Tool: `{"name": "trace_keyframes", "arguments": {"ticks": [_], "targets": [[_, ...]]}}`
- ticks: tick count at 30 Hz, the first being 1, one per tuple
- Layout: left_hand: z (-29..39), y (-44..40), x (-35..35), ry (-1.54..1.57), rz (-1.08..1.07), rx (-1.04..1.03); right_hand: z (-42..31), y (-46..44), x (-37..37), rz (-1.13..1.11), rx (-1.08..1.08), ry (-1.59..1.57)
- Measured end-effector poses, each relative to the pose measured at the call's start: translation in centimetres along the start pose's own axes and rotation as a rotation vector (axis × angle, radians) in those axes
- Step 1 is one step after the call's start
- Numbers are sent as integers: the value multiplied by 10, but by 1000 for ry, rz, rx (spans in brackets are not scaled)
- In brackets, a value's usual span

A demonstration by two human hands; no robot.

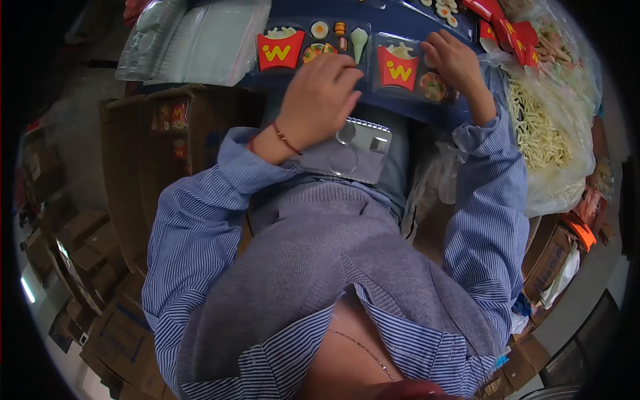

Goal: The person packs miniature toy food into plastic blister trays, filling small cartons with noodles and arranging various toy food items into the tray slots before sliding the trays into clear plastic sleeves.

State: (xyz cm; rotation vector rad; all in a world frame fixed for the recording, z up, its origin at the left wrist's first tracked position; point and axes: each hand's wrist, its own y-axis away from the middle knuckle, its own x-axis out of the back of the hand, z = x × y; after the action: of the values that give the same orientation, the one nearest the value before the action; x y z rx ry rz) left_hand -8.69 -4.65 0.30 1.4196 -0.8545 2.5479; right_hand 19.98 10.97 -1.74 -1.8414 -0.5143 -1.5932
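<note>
My left hand (320,97) hovers over the near edge of a clear plastic tray, thumb and fingers apart, with nothing visible between them. That tray holds a red toy fries box (279,52) with a yellow mark, a toy fried egg (320,29), a toy burger (340,29), a green-white toy ice cream cone (359,45) and a toy pizza, partly covered by my hand. My right hand (455,61) is at the right side of a second tray, its fingers curled together; what they pinch is hidden. This tray contains another fries box (398,67) and a round toy pizza (433,86).
An unfilled clear tray (347,152) rests on my lap. Stacked plastic trays (207,43) stand at left on the blue table. At right are a bag of pale toy fries (539,127), red fries boxes (517,40) and several toy eggs (443,10). Cardboard boxes (150,167) stand at left.
</note>
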Motion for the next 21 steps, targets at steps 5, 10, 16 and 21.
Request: {"name": "trace_keyframes", "arguments": {"ticks": [5, 10, 16, 21], "targets": [[20, -42, -77, -288, -146, -151, 21, 5, -25, 97, 61, -151], [13, -57, -104, -377, -176, -218, 35, 24, -23, 123, -222, -362], [16, -43, -80, -353, -162, -158, -22, 30, -1, 635, -200, -313], [14, 7, -6, -45, -345, 87, -160, 77, -6, 194, 98, -504]]}}
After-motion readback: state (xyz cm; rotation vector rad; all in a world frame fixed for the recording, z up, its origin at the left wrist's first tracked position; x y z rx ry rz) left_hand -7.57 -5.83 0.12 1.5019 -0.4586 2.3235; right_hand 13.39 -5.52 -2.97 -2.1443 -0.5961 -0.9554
